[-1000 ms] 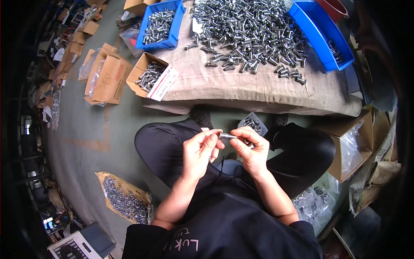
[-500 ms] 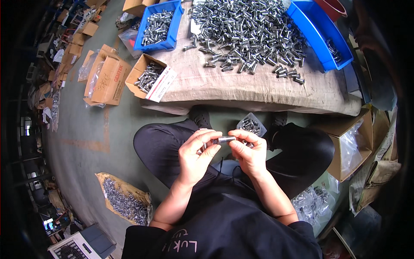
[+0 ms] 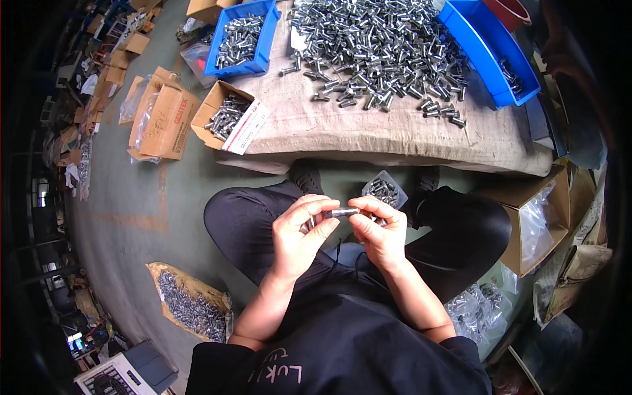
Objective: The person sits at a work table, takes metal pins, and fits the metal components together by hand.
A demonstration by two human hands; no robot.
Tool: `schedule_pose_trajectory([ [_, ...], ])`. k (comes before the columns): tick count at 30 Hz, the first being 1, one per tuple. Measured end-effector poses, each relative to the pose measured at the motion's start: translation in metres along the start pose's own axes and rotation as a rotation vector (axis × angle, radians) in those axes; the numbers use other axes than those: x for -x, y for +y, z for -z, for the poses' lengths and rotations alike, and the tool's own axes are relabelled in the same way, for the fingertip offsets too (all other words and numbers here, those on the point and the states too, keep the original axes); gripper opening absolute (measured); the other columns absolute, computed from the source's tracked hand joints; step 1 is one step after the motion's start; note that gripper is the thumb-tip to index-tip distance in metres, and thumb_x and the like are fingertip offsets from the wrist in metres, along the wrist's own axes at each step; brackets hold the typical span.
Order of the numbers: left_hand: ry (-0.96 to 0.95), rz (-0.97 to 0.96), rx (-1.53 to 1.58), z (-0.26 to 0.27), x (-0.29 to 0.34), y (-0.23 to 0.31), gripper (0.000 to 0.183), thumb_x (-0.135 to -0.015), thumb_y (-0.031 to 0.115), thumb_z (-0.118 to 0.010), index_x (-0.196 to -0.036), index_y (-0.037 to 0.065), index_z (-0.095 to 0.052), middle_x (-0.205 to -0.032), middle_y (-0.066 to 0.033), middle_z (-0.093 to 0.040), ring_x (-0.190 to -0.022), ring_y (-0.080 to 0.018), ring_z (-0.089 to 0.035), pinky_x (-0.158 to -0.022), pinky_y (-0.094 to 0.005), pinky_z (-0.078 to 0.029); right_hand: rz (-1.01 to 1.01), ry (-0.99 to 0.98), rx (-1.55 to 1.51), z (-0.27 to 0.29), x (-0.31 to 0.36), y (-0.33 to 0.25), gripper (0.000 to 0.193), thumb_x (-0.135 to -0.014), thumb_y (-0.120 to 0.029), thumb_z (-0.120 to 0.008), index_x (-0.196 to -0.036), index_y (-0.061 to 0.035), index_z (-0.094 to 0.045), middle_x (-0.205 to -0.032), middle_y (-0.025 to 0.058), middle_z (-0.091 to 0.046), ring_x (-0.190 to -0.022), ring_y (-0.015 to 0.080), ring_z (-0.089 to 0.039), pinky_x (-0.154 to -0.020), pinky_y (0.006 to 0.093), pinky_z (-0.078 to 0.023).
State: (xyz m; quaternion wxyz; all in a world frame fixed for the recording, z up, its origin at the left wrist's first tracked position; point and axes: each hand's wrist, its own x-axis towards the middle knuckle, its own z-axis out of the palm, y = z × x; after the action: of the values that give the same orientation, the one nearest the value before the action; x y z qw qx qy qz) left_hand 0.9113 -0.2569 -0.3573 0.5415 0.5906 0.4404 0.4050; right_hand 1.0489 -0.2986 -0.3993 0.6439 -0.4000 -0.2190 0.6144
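Observation:
Between my two hands lies a short silver metal bolt [image 3: 343, 212], held level above my lap. My left hand [image 3: 296, 237] pinches one end with thumb and fingertips, and my right hand [image 3: 382, 236] pinches the other. More shiny metal pieces show partly inside the curled fingers of both hands; how many I cannot tell. Just beyond my right hand, a clear plastic container [image 3: 399, 197] with similar bolts stands on the floor between my feet. A large loose pile of bolts [image 3: 385, 49] covers the far part of the cloth-covered surface [image 3: 329, 135] in front of me.
Blue bins [image 3: 264, 60] with bolts stand at both sides of the pile. An open carton [image 3: 247, 130] of bolts sits at the surface's left corner. Another carton [image 3: 520, 243] stands right of my knee, near bagged parts [image 3: 477, 309]. Small parts lie on a brown sheet [image 3: 158, 271] at left.
The bolt looks slightly turned between my fingertips. Both hands stay in almost the same place.

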Motion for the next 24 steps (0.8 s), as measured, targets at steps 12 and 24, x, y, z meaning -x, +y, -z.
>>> schedule_pose_trajectory([
  [12,-0.142,-0.088,0.080,-0.003,-0.002,-0.016,0.092,-0.062,0.017,-0.076,-0.135,0.003,-0.021,-0.115,-0.0156,-0.047,-0.059,-0.0045,-0.043,-0.052,-0.0157,-0.038,-0.245,-0.218,-0.706,0.007,-0.013,0.003,0.016,-0.079,-0.015,-0.058,-0.082,-0.0004,-0.051,-0.081,0.0115,-0.050,-0.057,0.0153,-0.048,-0.044,0.0241,-0.043],
  [24,-0.337,0.416,0.545,0.003,-0.008,-0.004,0.113,-0.056,0.046,-0.074,-0.137,0.007,-0.007,-0.120,-0.0235,-0.043,-0.065,-0.0058,-0.051,-0.042,-0.0148,-0.037,-0.284,-0.549,0.185,0.004,-0.012,-0.020,0.031,-0.079,-0.006,-0.062,-0.108,0.0011,-0.056,-0.085,0.0038,-0.063,-0.079,0.0068,-0.055,-0.067,0.0208,-0.044],
])
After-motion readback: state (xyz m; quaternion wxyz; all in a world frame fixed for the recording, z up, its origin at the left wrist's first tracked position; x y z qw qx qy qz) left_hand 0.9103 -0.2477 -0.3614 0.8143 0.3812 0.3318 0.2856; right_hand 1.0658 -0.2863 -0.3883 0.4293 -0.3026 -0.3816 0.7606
